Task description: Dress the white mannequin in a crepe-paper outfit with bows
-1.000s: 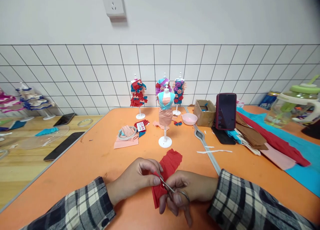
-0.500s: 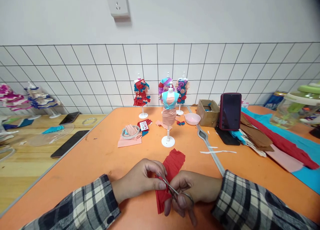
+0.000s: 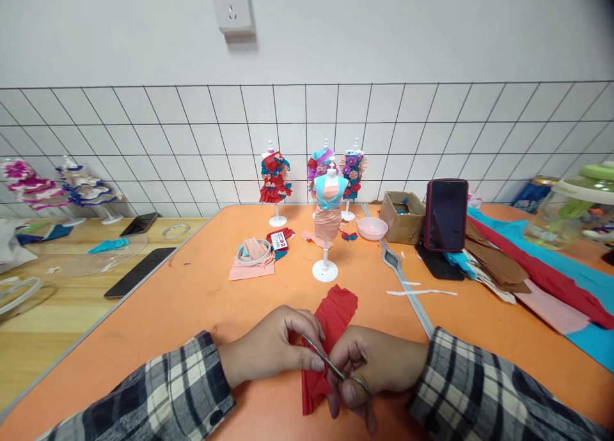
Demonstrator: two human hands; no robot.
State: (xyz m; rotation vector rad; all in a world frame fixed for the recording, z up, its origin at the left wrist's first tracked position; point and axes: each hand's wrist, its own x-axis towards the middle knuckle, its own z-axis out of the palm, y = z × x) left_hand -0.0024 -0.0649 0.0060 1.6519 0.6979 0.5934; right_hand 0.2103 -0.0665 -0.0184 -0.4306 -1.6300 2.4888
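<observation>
Surface: orange table (image 3: 192,300) below a white tiled wall.
Left hand (image 3: 271,350): fingers curled, pinching the red crepe paper (image 3: 336,308) lying on the table.
Right hand (image 3: 384,364): fingers closed through scissors (image 3: 322,356), blades on the paper.
Progress: the sheet looks whole, so the cutting seems mostly left to do.
Beyond: dressed mannequin (image 3: 327,211).

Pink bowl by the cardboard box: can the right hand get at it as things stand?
Likely reachable: only bare orange table lies between the right hand and the pink bowl. But that hand is shut on scissors at the red paper, so not free to grasp.
</observation>
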